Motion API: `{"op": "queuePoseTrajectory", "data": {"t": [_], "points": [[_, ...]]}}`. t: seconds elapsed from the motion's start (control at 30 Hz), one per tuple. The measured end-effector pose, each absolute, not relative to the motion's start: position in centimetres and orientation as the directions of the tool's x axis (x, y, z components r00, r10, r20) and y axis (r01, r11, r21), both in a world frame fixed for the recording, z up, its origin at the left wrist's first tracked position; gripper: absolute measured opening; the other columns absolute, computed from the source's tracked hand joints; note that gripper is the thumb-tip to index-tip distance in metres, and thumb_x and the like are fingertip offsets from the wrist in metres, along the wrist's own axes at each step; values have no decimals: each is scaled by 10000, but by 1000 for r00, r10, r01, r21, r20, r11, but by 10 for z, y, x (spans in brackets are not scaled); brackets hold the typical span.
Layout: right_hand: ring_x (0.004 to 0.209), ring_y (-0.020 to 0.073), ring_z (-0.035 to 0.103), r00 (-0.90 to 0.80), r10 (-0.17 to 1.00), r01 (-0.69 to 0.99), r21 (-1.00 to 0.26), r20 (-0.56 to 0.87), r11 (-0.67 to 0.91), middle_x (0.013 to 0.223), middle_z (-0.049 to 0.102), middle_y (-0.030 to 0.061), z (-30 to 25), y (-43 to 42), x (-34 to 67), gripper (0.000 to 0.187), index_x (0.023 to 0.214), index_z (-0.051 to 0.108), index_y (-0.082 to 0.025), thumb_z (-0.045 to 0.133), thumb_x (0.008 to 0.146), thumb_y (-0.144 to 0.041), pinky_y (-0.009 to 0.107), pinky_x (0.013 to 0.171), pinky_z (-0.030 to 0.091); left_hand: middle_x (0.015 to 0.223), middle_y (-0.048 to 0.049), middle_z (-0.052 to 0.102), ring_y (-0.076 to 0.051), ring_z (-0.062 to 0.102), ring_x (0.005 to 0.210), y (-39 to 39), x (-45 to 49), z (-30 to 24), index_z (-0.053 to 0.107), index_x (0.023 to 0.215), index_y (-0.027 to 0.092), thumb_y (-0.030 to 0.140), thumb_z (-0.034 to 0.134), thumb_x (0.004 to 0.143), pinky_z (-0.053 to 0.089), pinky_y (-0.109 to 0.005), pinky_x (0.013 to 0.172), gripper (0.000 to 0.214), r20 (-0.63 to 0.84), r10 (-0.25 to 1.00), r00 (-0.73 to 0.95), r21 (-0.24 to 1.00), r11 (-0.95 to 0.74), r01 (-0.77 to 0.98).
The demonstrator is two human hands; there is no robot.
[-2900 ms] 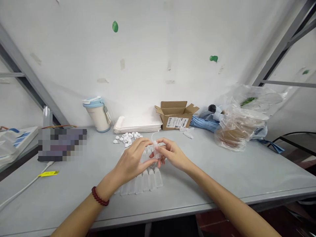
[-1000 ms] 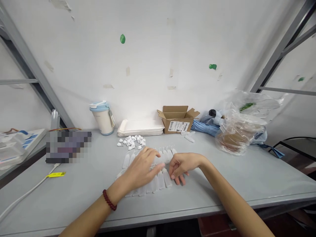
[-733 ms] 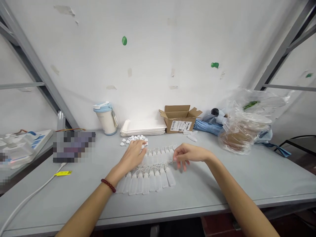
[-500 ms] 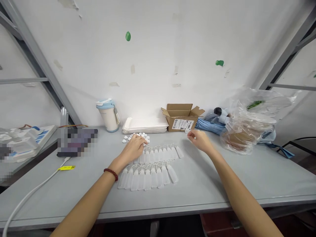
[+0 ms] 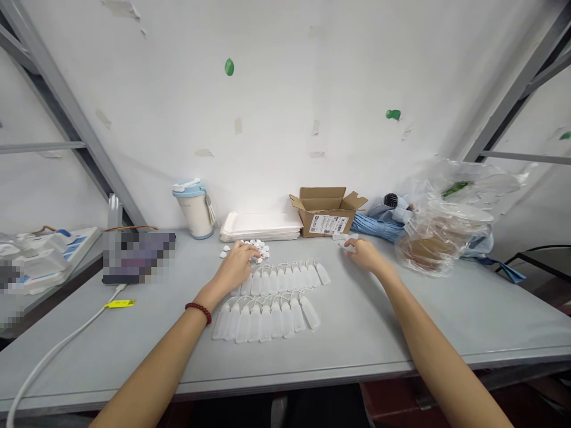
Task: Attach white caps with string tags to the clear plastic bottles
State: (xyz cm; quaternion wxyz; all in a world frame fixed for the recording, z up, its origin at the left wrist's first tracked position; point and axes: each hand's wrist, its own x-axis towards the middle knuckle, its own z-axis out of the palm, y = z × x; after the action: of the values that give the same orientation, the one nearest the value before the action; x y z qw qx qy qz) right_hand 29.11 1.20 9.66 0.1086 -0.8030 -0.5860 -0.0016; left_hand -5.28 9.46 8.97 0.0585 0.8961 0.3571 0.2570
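Two rows of small clear plastic bottles [image 5: 267, 297] lie flat on the grey table [image 5: 401, 321], each with a cap on a thin strap. My left hand [image 5: 235, 266] reaches over the far row to a pile of small white caps [image 5: 256, 246], its fingers curled at the pile's edge. My right hand [image 5: 363, 252] rests farther right with its fingers closed on a small white bottle [image 5: 344, 245] in front of the cardboard box [image 5: 327, 211]. A red bead bracelet circles my left wrist.
Along the wall stand a blue-lidded cup [image 5: 195, 208], a stack of white flat packs [image 5: 261, 224], a folded blue cloth [image 5: 377, 221] and clear plastic bags [image 5: 446, 220]. A white cable with a yellow tag [image 5: 116, 304] crosses the left side.
Both hands have left the bottle rows. The left went forward to the white cap pile; the right swung out right to the loose bottles by the box.
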Motion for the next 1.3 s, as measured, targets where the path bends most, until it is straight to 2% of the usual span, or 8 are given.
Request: {"op": "queuePoseTrajectory", "data": {"t": [0.27,0.43,0.57,0.73,0.9,1.1,1.2,1.3], "points": [[1007,243,577,294,954,946,-164,60,-281,1083,621,138,98,13,286,296,1075,631,-147,564,787,-169,269,815,402,1044,-42,638,-227,456,985,102,-53,89,654,991,201,-19,356,698,405,-382,883,472,384,614,690,271,-789,551],[1010,229,572,280,959,950,-156,53,-269,1095,614,131,96,13,281,282,1066,633,-159,558,796,-186,266,840,398,1033,-29,639,-228,453,995,98,-48,93,646,991,215,190,334,859,376,-388,896,340,298,634,713,324,-770,549],[1014,238,565,291,955,949,-145,57,-281,1106,603,135,93,13,281,294,1078,620,-174,515,805,-146,293,825,401,929,-37,645,-231,460,945,92,-46,98,651,861,207,378,297,909,364,-390,886,396,238,660,713,380,-738,557],[1011,249,561,299,951,948,-138,75,-287,1131,588,137,91,12,281,342,1078,619,-187,460,794,-82,325,807,398,974,-43,640,-235,469,944,88,-46,103,646,862,206,421,283,908,369,-401,878,425,324,689,649,431,-718,547],[994,262,563,302,946,945,-167,119,-281,1105,609,128,93,10,275,348,1022,645,-186,451,768,-49,347,792,397,1044,-59,649,-233,508,1036,85,-47,109,648,927,182,404,280,906,355,-386,939,430,445,783,434,588,-621,518],[944,255,582,315,930,934,-236,191,-268,1017,653,112,99,9,266,348,944,667,-172,436,737,-13,343,784,402,1163,-94,618,-241,535,1072,84,-49,113,630,1052,126,423,348,868,436,-341,844,449,373,882,288,823,-458,336],[899,201,591,259,935,919,-359,243,-161,939,664,66,105,9,253,297,943,653,-179,458,755,-58,292,771,426,1183,-101,609,-247,533,1074,79,-48,116,621,1088,116,436,353,857,455,-323,793,477,339,889,307,866,-422,268],[903,180,579,139,939,717,-686,314,124,924,648,53,111,4,232,196,916,638,-182,521,760,-169,276,755,458,1198,-82,605,-249,531,1085,69,-44,123,629,1092,142,437,362,852,461,-321,794,464,306,882,358,885,-402,233]]}}
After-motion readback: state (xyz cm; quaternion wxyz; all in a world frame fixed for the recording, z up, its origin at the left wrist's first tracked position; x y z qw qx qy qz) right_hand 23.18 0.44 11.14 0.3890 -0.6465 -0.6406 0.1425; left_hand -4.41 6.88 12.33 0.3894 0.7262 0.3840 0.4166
